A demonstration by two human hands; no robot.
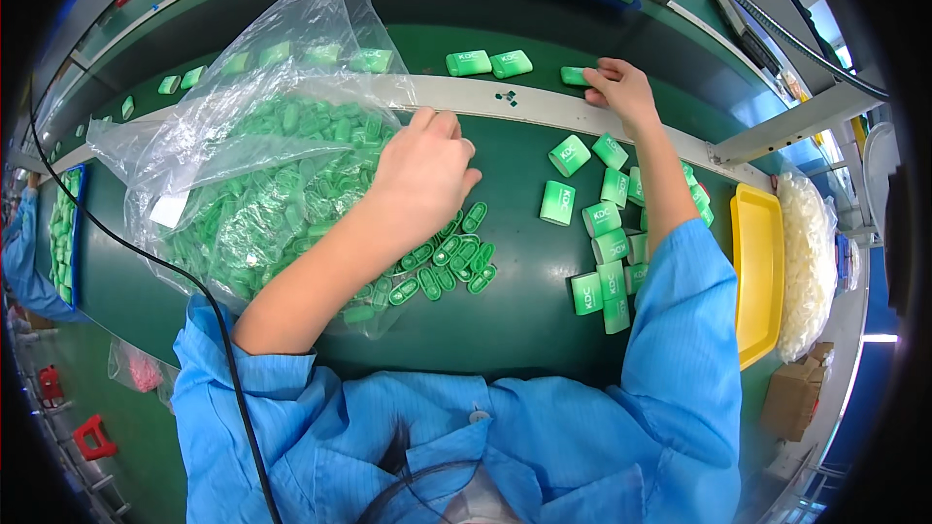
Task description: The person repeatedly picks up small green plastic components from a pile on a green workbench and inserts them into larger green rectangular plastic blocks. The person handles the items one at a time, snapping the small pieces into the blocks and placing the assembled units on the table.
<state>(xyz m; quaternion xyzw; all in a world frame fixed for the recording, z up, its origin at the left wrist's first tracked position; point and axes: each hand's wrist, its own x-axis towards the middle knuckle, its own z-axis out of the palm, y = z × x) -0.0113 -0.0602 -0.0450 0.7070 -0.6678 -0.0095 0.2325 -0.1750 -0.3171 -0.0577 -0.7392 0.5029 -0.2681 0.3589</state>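
Note:
My right hand point(621, 92) reaches over the white rail and pinches a small green box point(574, 76) at the right end of a row on the far green strip. Curled, my left hand point(425, 170) hovers between the rail and the right side of a clear plastic bag point(320, 29); whatever its fingers hold is hidden. Green oval plastic pieces point(282, 165) fill the bag, and several loose oval pieces point(466, 254) lie by its mouth below my left hand. Several green-and-white boxes point(607, 218) are scattered on the dark green table under my right forearm.
A white rail point(485, 102) crosses behind the table, with more green boxes point(468, 63) beyond it. At right are a yellow tray point(757, 277) and a bag of pale pieces point(808, 272). A black cable point(184, 277) hangs at left, near another person's blue sleeve point(24, 252).

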